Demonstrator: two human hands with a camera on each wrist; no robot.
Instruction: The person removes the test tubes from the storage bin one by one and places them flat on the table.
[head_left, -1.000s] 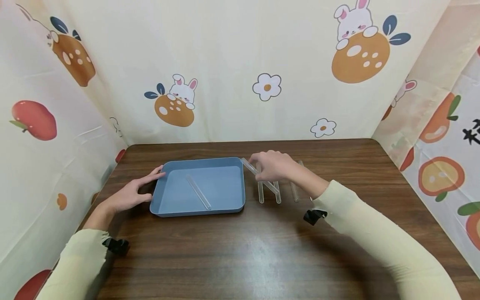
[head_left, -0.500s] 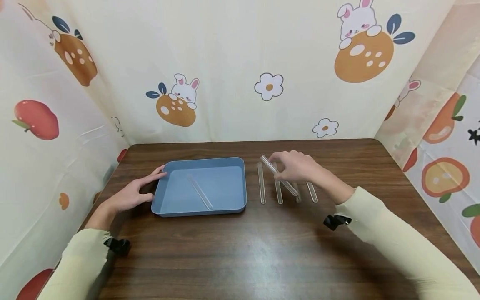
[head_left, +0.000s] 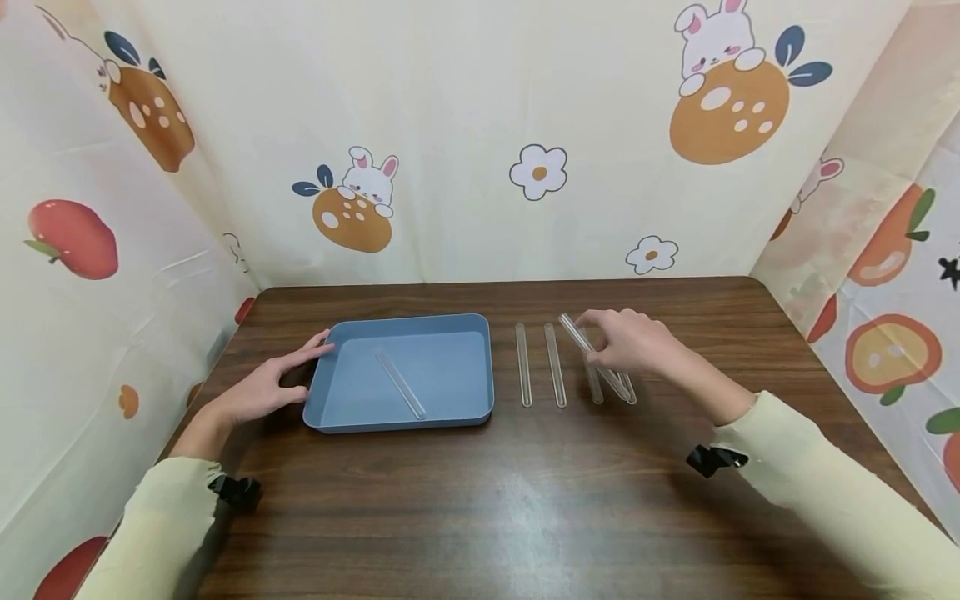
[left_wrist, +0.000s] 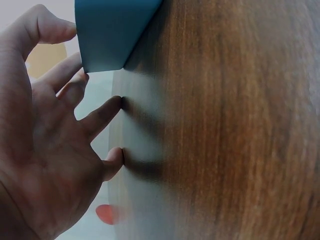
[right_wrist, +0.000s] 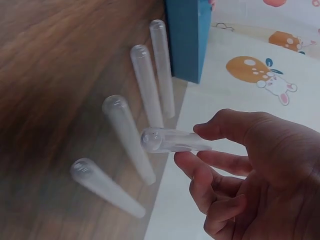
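My right hand (head_left: pixel 630 337) pinches a clear test tube (right_wrist: pixel 170 140) between thumb and fingers. The held tube slants over the tabletop and overlaps the two rightmost tubes in the head view. Several more clear tubes lie roughly parallel on the table: one (head_left: pixel 523 367) closest to the tray, one (head_left: pixel 555 367) beside it, and a third (head_left: pixel 593 383) partly behind the held one. At the left end of the blue tray (head_left: pixel 450 421), my left hand (head_left: pixel 258 387) touches the rim with extended fingers. Another tube (head_left: pixel 400 385) lies slanted inside the tray.
The brown wooden table (head_left: pixel 465 517) ends at a patterned curtain (head_left: pixel 457 208) along the back, with more printed fabric (head_left: pixel 892 333) on the right. A black wrist strap clip (head_left: pixel 716 458) hangs below the right sleeve.
My right hand has moved rightward with the held test tube, away from the tray and across the row of tubes. The left hand and tray stay in place.
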